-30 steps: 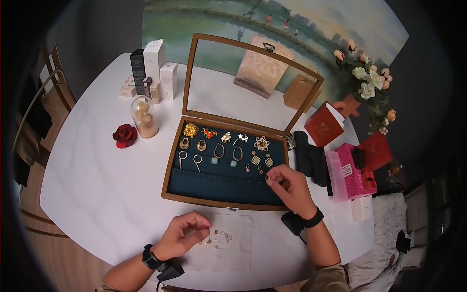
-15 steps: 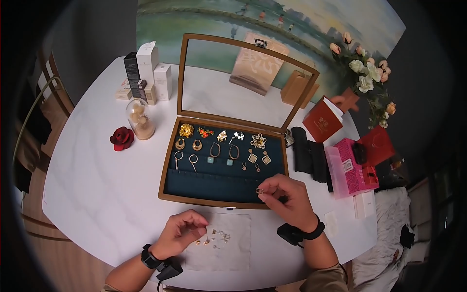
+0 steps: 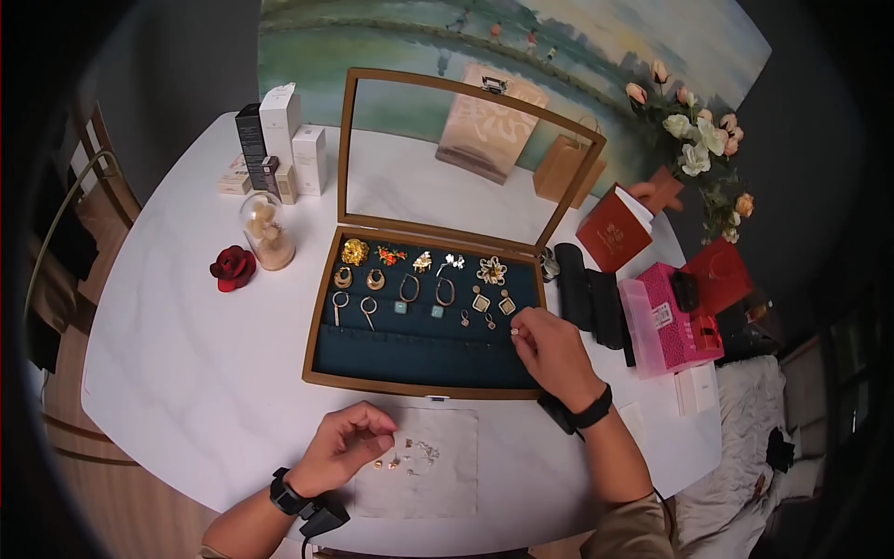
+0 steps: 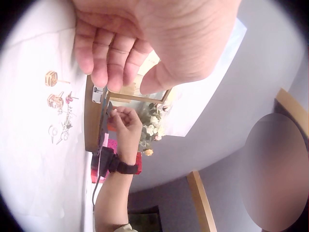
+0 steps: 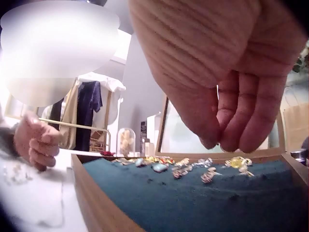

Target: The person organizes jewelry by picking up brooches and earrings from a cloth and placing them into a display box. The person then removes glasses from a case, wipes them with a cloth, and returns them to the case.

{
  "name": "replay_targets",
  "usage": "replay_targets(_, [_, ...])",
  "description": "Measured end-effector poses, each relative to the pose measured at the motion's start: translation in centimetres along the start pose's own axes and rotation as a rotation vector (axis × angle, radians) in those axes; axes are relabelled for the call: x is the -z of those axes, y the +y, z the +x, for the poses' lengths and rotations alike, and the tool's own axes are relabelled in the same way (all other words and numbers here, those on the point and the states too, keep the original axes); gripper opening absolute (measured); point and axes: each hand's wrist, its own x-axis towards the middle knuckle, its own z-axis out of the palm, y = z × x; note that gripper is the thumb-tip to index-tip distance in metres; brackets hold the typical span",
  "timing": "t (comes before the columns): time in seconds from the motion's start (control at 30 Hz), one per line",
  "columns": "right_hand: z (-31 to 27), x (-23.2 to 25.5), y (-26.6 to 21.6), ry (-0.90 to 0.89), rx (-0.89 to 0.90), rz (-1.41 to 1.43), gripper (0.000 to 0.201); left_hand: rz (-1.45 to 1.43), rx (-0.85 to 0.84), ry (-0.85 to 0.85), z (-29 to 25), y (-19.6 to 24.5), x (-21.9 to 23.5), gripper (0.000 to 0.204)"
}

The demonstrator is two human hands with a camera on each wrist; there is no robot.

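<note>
Over the right part of the open wooden jewelry case (image 3: pixel 372 375), my right hand (image 3: pixel 559 361) pinches a small earring (image 3: pixel 514 332) between thumb and fingertips, just below a pair of square earrings (image 3: pixel 507 303). The right wrist view shows that hand (image 5: pixel 217 63) above the dark teal lining (image 5: pixel 159 203), its fingertips hiding most of the piece. My left hand (image 3: pixel 340 449) hovers at the upper left of a pale cloth (image 3: pixel 438 494), fingers loosely curled and holding nothing. Small gold and silver pieces (image 3: pixel 426 454) lie on that cloth beside it.
The case's glass lid (image 3: pixel 345 154) stands up behind. Several boxes (image 3: pixel 308 160), a glass dome (image 3: pixel 270 238) and a red flower (image 3: pixel 233 267) are left. Black rolls (image 3: pixel 575 284), a red booklet (image 3: pixel 615 228) and a pink box (image 3: pixel 663 312) stand right.
My right hand first moved left and toward the case's front edge, then back up and right, still pinching the small earring. The left hand stays nearly still beside the cloth's pieces.
</note>
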Motion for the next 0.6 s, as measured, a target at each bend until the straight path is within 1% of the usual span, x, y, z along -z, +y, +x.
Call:
replay_targets(0.03, [0.3, -0.2, 0.8, -0.007, 0.023, -0.084, 0.016, 0.000, -0.002, -0.003, 0.0, 0.0, 0.0, 0.013])
replay_targets(0.13, [0.9, -0.7, 2.5, -0.054, 0.005, -0.158, 0.017, 0.022, 0.009, -0.007, 0.0, -0.1, 0.1, 0.013])
replay_targets(0.37, [1.8, -1.1, 3.1, -0.046, 0.014, -0.106, 0.017, 0.028, 0.020, -0.008, 0.0, 0.1, 0.1, 0.013])
replay_targets(0.57, [2.1, -1.1, 3.1, -0.078, 0.034, -0.125, 0.017, 0.033, 0.014, -0.018, 0.0, -0.1, 0.2, 0.013])
replay_targets(0.6, [2.1, -0.9, 2.9, -0.100, 0.009, -0.101, 0.016, 0.034, 0.015, -0.018, 0.0, 0.0, 0.1, 0.013])
